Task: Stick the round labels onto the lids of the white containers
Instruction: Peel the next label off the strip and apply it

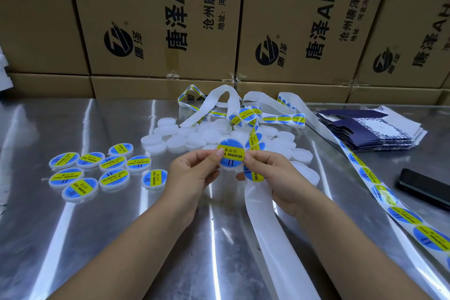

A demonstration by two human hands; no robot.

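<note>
Both hands are holding one small round white container (pixel 227 169) up above the middle of the shiny, streaked steel table (pixel 73 238). The left hand (pixel 192 173) is pinching its left rim between thumb and curled fingers, and the right hand (pixel 272 175) is pinching the right rim the same way, thumb tip lying on the glossy round label (pixel 230 154), blue with a yellow band, covering the lid. A waxy white backing ribbon (pixel 267 226) is trailing from under the right hand toward the near edge. A label strip (pixel 389 198) is running along the right side. Plain translucent white containers (pixel 194 139) are lying heaped just beyond the hands, and labelled containers (pixel 97 168) are lying flat on the left. Flat dark blue cartons (pixel 365 134) and a black phone (pixel 423 187) are sitting at right, with brown cardboard boxes (pixel 158 19) standing at the far edge.
</note>
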